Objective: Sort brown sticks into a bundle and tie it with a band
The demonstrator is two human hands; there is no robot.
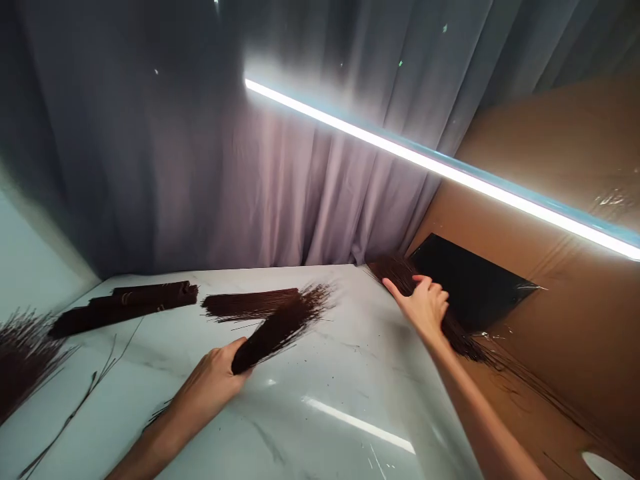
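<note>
My left hand (217, 373) is wrapped round a bundle of dark brown bristles (273, 333) above the white table. The bundle tilts up to the right, and its loose tips fan out in front of another bristle bundle (240, 305) lying behind it. At the table's far right, my right hand (425, 307) rests on a larger pile of dark bristles (395, 269), thumb and fingers apart. Part of that pile lies beneath the palm, so how firmly I grip it is hidden. Long strands trail from its lower end past the table edge.
Tied dark bundles (145, 299) lie at the back left of the marbled table (350, 373). Loose bristles (23, 367) and a few long strands (93, 383) are at the left. A brown panel with a black sheet (465, 280) borders the right; a tube light (425, 160) hangs overhead.
</note>
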